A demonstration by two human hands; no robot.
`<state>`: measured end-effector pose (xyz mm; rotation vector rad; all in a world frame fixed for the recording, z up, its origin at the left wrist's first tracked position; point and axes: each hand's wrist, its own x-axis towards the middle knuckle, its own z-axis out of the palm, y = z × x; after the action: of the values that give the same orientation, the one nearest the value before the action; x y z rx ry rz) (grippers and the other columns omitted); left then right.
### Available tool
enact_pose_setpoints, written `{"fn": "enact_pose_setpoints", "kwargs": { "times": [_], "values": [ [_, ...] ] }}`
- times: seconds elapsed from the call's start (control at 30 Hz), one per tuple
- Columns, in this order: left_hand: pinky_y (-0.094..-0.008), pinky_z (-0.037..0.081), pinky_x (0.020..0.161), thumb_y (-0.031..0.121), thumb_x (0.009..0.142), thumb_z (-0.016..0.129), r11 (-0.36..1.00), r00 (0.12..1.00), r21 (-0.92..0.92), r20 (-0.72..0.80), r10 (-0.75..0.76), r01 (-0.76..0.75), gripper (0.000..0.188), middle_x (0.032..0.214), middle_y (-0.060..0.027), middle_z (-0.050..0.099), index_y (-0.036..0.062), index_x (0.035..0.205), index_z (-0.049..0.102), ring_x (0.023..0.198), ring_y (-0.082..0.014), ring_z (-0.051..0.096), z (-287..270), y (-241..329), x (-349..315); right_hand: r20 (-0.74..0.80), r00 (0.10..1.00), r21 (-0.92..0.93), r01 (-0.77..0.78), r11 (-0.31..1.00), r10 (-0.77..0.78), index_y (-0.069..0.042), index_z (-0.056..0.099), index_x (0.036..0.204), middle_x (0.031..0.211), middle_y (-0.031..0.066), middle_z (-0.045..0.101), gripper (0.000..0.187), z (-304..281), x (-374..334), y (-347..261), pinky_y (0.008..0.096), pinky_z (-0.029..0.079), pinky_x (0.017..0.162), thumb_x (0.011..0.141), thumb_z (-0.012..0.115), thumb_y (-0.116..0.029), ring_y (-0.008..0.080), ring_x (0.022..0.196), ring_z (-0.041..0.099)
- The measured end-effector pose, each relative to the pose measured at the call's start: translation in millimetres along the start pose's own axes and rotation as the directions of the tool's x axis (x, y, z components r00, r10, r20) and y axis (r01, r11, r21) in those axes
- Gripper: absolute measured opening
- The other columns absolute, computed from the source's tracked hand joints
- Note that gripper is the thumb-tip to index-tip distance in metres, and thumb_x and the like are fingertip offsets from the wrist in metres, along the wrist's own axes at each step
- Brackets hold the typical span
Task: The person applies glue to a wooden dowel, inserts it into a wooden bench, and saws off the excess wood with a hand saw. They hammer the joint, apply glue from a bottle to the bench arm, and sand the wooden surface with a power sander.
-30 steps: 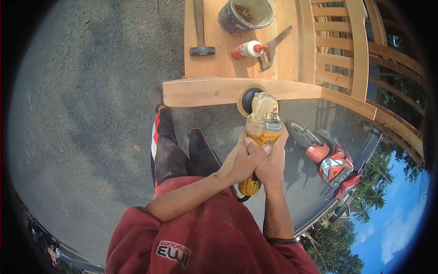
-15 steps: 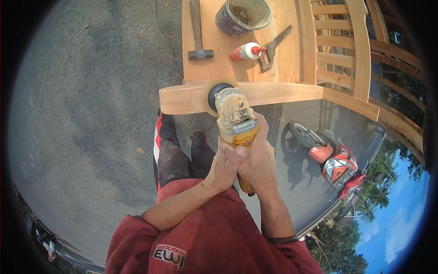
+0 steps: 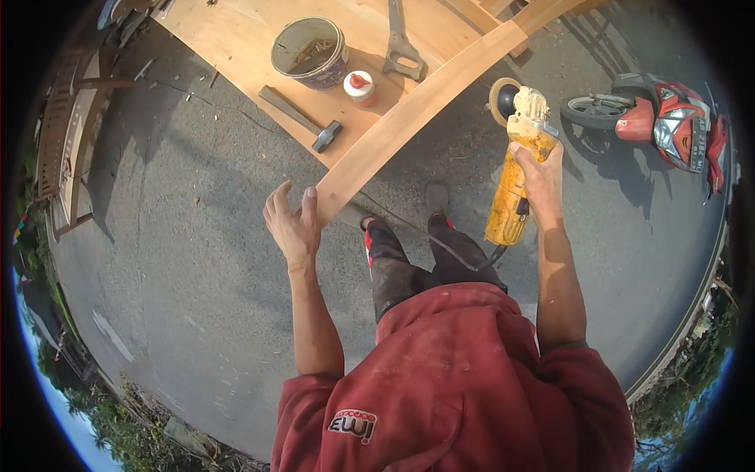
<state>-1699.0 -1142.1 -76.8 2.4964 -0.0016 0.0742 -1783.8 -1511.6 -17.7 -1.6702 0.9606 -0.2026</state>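
Observation:
My right hand is wrapped round the yellow body of an angle grinder, held upright to the right of the wood. Its pale sanding disc on a black backing pad points up and is apart from the wood. My left hand is at the near end of a long, gently curved wooden rail. Its fingers are apart, with the thumb side against or very close to the rail's end; contact is hard to tell. The rail runs diagonally along the wooden panel's edge.
On the wooden panel are a hammer, a bucket with scraps inside, a red-capped white bottle and a handsaw. A grey cord trails past my legs. A red motorcycle stands at right; wooden furniture at far left.
My left hand has left the grinder and moved to the rail's end. The grinder, in my right hand alone, has come off the wood to the right. My view has turned.

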Motion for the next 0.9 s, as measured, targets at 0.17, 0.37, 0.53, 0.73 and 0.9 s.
{"fn": "enact_pose_setpoints", "kwargs": {
  "times": [0.17, 0.37, 0.53, 0.73, 0.9],
  "values": [
    [-0.0437, 0.049, 0.098, 0.048, 0.092, 0.067, 0.967, 0.885, 0.046, 0.395, -0.247, 0.25, 0.056, 0.117, -0.0213, 0.068, 0.0003, 0.122, 0.068, 0.115, -0.0352, 0.064, 5, -21, 4, 0.0, 0.991, 0.277, -0.132, 0.952, 0.137, 0.002, 0.042, 0.13, 0.113, 0.0147, 0.059, 0.061, -26, -14, 16, 0.0357, 0.053, 0.086, 0.085, 0.076, -0.021, 0.0205, 0.1, 0.062],
    [-0.0433, 0.049, 0.096, 0.046, 0.091, 0.069, 0.978, 0.905, 0.083, 0.372, -0.207, 0.19, 0.054, 0.114, -0.0217, 0.069, -0.0006, 0.118, 0.069, 0.108, -0.036, 0.065, 9, -28, 0, 0.036, 0.986, 0.247, -0.166, 0.955, 0.163, 0.0, 0.044, 0.131, 0.113, 0.0134, 0.059, 0.063, -40, -23, 51, 0.036, 0.052, 0.086, 0.084, 0.078, -0.025, 0.0197, 0.1, 0.061],
    [-0.0445, 0.047, 0.096, 0.038, 0.1, 0.057, 0.993, 0.921, 0.061, 0.371, -0.116, 0.101, 0.044, 0.111, -0.022, 0.067, -0.0015, 0.116, 0.069, 0.107, -0.0382, 0.063, 4, -26, 2, 0.084, 0.982, 0.316, -0.188, 0.93, 0.17, -0.002, 0.043, 0.134, 0.112, 0.0111, 0.059, 0.061, -37, -24, 43, 0.0355, 0.051, 0.085, 0.087, 0.074, -0.026, 0.0181, 0.102, 0.059],
    [-0.0475, 0.047, 0.095, 0.03, 0.107, 0.045, 0.996, 0.945, -0.064, 0.318, 0.072, -0.055, 0.037, 0.11, -0.0213, 0.066, 0.0015, 0.116, 0.067, 0.105, -0.0404, 0.061, -2, -50, 0, 0.055, 0.986, 0.385, -0.164, 0.908, 0.155, -0.005, 0.043, 0.135, 0.106, 0.0112, 0.059, 0.057, -17, -28, 19, 0.0357, 0.059, 0.069, 0.09, 0.069, -0.029, 0.0205, 0.082, 0.066],
    [-0.0469, 0.046, 0.094, 0.047, 0.081, 0.078, 0.995, 0.891, 0.073, 0.452, 0.028, -0.068, 0.054, 0.109, -0.0137, 0.065, 0.0038, 0.112, 0.067, 0.108, -0.0352, 0.059, -7, -34, 15, 0.033, 0.968, 0.51, -0.229, 0.829, 0.247, -0.008, 0.046, 0.131, 0.088, 0.0125, 0.062, 0.047, 5, -51, 10, 0.0391, 0.06, 0.06, 0.094, 0.065, -0.03, 0.0249, 0.067, 0.068]
  ]
}}
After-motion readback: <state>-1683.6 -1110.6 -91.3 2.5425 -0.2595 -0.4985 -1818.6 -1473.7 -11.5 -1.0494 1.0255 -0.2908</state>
